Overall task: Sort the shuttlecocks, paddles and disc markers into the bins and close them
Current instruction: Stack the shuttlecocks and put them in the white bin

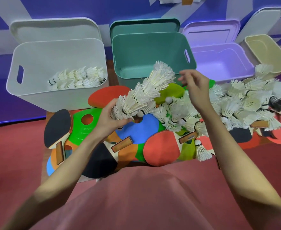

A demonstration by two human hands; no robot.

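My left hand [110, 117] grips the lower end of a long nested stack of white shuttlecocks [146, 90] that slants up to the right over the table. My right hand [194, 87] hovers just right of the stack's top with loose fingers, holding nothing. A heap of loose shuttlecocks [236, 103] covers the table's right half. Red and black paddles [161, 149] and coloured disc markers [85, 125] lie mixed on the left and middle. The white bin [37, 90] at the left holds several shuttlecocks [76, 78].
A teal bin [153, 47], a lilac bin [219, 58] and a beige bin [269, 52] stand open behind the table, nothing visible inside them. Each bin's lid leans behind it against the purple wall. Red floor surrounds the low table.
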